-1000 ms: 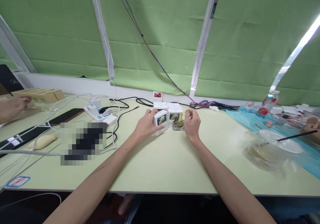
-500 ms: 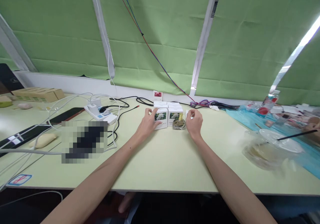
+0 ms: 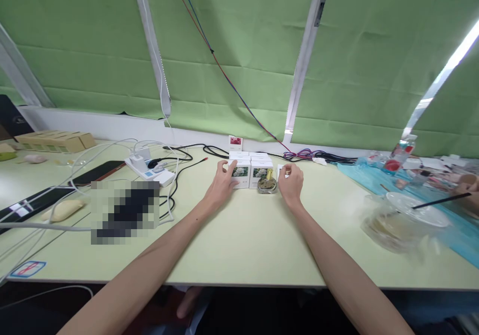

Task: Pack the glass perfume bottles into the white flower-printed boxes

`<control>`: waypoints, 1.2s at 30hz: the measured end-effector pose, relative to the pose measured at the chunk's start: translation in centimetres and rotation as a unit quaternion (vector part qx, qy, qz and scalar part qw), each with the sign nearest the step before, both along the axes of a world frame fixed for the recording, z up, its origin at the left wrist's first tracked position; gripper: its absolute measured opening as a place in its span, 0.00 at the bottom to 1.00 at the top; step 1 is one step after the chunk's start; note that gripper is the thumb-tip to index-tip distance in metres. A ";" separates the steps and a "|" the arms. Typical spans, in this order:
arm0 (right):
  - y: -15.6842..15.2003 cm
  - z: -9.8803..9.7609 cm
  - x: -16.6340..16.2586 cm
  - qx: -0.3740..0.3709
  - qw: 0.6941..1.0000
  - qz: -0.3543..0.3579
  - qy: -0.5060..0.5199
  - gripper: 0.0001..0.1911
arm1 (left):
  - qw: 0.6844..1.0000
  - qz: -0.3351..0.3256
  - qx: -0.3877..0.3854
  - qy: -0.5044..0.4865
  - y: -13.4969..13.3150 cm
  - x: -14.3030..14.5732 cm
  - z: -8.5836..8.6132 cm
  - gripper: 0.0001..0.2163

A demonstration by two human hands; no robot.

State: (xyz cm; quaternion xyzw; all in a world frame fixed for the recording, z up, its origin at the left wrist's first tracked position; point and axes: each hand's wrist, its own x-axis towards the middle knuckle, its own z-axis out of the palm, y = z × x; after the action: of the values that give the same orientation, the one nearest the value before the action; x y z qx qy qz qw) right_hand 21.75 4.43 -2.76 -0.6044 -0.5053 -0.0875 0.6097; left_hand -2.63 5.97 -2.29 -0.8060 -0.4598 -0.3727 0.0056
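Note:
Several small white boxes stand in a tight block near the back of the table. The front left box [image 3: 240,172] has a white-flower picture on its face. My left hand [image 3: 221,181] grips its left side, fingers at the top edge and thumb on the front. Beside it stands a matching front right box [image 3: 256,173]. In front of that one sits a round, clear glass bottle [image 3: 267,184] with a gold neck. To the right, my right hand [image 3: 291,182] is closed with bent fingers round another white box [image 3: 280,168], mostly hidden behind them.
A white card with a red picture [image 3: 235,143] stands behind the boxes. Cables and a power strip [image 3: 144,167] lie left, near a dark phone [image 3: 97,173]. At right are a lidded plastic cup [image 3: 396,225] with a straw, a blue sheet [image 3: 359,175] and another person's hand [image 3: 467,192].
The front left box has turned slightly and moved back, now flush with its neighbour, with my left hand on it. A little more of the box at my right hand shows.

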 end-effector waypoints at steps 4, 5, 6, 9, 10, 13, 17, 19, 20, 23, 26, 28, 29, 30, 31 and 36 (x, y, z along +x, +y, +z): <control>0.0 0.0 0.0 -0.016 1.000 -0.016 -0.003 0.06 | 1.000 -0.006 -0.003 -0.004 0.0 -0.1 0.0 0.31; 0.0 0.0 0.0 -0.021 1.000 -0.021 -0.004 0.06 | 1.000 -0.009 -0.003 -0.004 0.0 -0.1 -0.1 0.31; 0.0 0.0 0.1 -0.026 0.999 -0.027 -0.005 0.06 | 1.000 -0.012 -0.002 -0.005 0.1 -0.1 -0.2 0.32; 0.0 0.0 0.1 -0.048 0.998 -0.043 -0.006 0.07 | 1.000 -0.016 -0.003 -0.002 0.3 -0.2 -0.5 0.33; 0.0 0.0 0.2 -0.056 0.997 -0.047 -0.006 0.08 | 1.000 -0.016 -0.005 0.002 0.3 -0.2 -0.6 0.34; -0.1 0.1 0.3 -0.085 0.995 -0.056 -0.008 0.10 | 1.000 -0.013 -0.009 0.013 0.5 -0.3 -0.7 0.36; -0.2 0.2 0.5 -0.124 0.990 -0.070 -0.019 0.14 | 1.000 -0.012 0.000 0.012 0.4 -0.2 -0.6 0.37; -0.3 0.2 0.5 -0.142 0.987 -0.073 -0.025 0.15 | 1.000 -0.001 0.004 0.015 0.2 0.0 -0.4 0.36; -0.3 0.2 0.6 -0.152 0.986 -0.072 -0.025 0.16 | 1.000 0.006 0.009 0.019 0.0 0.1 -0.3 0.36; -0.2 0.0 0.9 -0.179 0.981 -0.065 -0.025 0.19 | 0.998 0.020 0.059 0.018 -0.4 0.4 0.0 0.34; 0.0 -0.3 1.1 -0.215 0.974 -0.060 -0.027 0.22 | 0.989 0.012 0.149 -0.016 -0.7 0.6 0.3 0.28; 0.0 -0.3 1.1 -0.240 0.969 -0.056 -0.029 0.26 | 0.980 -0.009 0.194 -0.042 -1.0 0.8 0.4 0.22; 0.0 -0.3 1.2 -0.252 0.966 -0.054 -0.032 0.28 | 0.977 -0.024 0.204 -0.052 -1.1 0.9 0.5 0.19; 0.0 -0.3 1.2 -0.264 0.963 -0.051 -0.034 0.29 | 0.976 -0.041 0.205 -0.057 -1.3 1.0 0.5 0.16; 0.0 -0.3 1.2 -0.275 0.959 -0.049 -0.037 0.31 | 0.977 -0.058 0.198 -0.056 -1.5 1.1 0.6 0.14; -0.2 0.0 1.2 -0.332 0.941 -0.046 -0.043 0.35 | 0.985 -0.128 0.113 -0.007 -2.6 1.7 0.3 0.06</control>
State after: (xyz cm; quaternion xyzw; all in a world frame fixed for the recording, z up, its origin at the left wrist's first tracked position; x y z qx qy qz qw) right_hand 22.97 4.21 -2.78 -0.7908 -0.5026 0.0312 0.3479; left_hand -0.98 3.34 -1.99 -0.8498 -0.3081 -0.4253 0.0460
